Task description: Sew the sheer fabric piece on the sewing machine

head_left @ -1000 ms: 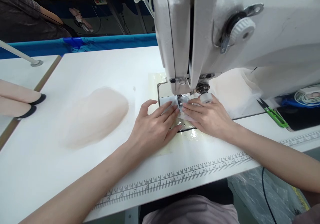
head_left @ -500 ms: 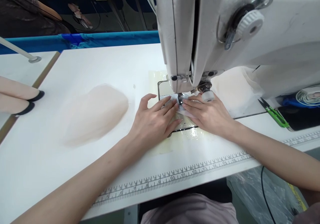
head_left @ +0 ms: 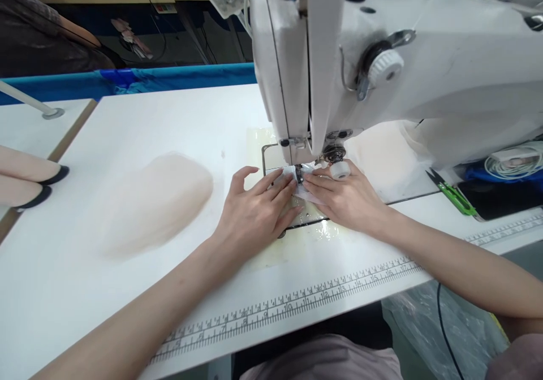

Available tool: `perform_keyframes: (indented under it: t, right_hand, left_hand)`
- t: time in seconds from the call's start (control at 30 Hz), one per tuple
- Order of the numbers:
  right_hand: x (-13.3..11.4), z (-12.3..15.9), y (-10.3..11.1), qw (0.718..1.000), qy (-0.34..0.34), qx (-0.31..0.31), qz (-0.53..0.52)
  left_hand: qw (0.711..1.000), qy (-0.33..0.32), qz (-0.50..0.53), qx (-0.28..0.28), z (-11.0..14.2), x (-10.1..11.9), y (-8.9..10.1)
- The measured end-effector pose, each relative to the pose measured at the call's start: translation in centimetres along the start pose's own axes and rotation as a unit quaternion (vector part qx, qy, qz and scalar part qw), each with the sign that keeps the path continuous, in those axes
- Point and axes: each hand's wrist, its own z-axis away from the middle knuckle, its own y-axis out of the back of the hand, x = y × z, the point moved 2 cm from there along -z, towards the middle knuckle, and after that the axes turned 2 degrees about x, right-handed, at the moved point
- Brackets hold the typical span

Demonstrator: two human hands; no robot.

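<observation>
A small piece of thin white fabric (head_left: 309, 194) lies under the presser foot (head_left: 299, 173) of a white sewing machine (head_left: 285, 74). My left hand (head_left: 254, 207) rests flat on the left of the foot, fingers stretched out and fingertips at the fabric's edge. To the right of the foot, my right hand (head_left: 350, 196) lies with its fingers extended over the fabric. Both hands press down from above rather than grasp. The fingertips partly cover the fabric, so its full outline is hidden.
Sheer beige fabric (head_left: 169, 199) lies left on the white table (head_left: 139, 289). Paler fabric (head_left: 382, 154) sits behind my right hand. Green thread snips (head_left: 458, 198) and a dark flat object (head_left: 504, 199) are at right. A printed ruler (head_left: 288, 306) runs along the front edge. Another person (head_left: 38, 29) is at upper left.
The camera view has tilted slightly, showing more of the machine's top. Both hands stay beside the presser foot in nearly the same pose on the fabric.
</observation>
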Motion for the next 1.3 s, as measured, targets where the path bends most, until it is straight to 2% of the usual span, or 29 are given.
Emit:
perform_keyframes:
  t: [0.33,0.43,0.57,0.63,0.77,0.87,0.97,1.0,1.07,1.13,1.17,1.23,1.3]
  right_hand:
    - [0.3,0.1,0.1,1.000,0.004,0.029,-0.013]
    - [0.8,0.1,0.3,0.999,-0.018,0.031,-0.026]
    - [1.2,-0.1,0.7,0.999,-0.041,0.010,0.010]
    - [1.1,-0.1,1.1,0.999,-0.038,0.006,0.006]
    - [1.3,0.0,1.8,0.998,-0.052,0.042,-0.009]
    - [1.7,0.2,1.6,0.998,-0.040,0.023,0.033]
    - [1.6,0.4,1.4,0.999,-0.010,-0.003,0.034]
    - [1.3,0.5,1.4,1.000,0.001,-0.004,0.024]
    - [0.7,0.6,1.7,1.000,0.023,0.007,0.000]
    - [-0.1,0.8,1.8,0.999,0.044,0.017,-0.021]
    - [-0.4,0.8,1.8,0.998,0.052,0.020,-0.029]
    - [-0.9,0.9,1.6,0.997,0.059,0.025,-0.042]
    - [-1.1,0.9,1.4,0.997,0.055,0.027,-0.052]
  left_hand:
    - [1.000,-0.001,-0.017,-0.001,0.1,0.1,-0.2]
    - [1.000,0.000,-0.031,0.004,0.1,0.3,-0.1]
    - [0.998,-0.010,-0.063,0.015,0.1,0.3,0.2]
    - [0.996,0.006,-0.091,0.013,0.2,-0.2,0.7]
    - [0.985,0.052,-0.164,0.034,0.4,-1.0,2.1]
    - [0.993,-0.001,-0.103,0.056,0.3,0.2,2.7]
    - [0.998,-0.061,0.015,-0.001,0.1,1.4,2.3]
    - [0.998,-0.055,0.022,-0.022,0.1,1.3,2.2]
    - [0.999,0.009,-0.022,-0.040,0.2,0.3,2.1]
    - [0.993,0.084,-0.076,-0.021,0.3,-1.0,2.3]
    - [0.992,0.101,-0.080,-0.004,0.4,-1.3,2.4]
    - [0.996,0.084,-0.024,0.012,0.3,-1.2,2.4]
    - [0.997,0.048,0.056,-0.005,0.2,-0.3,2.0]
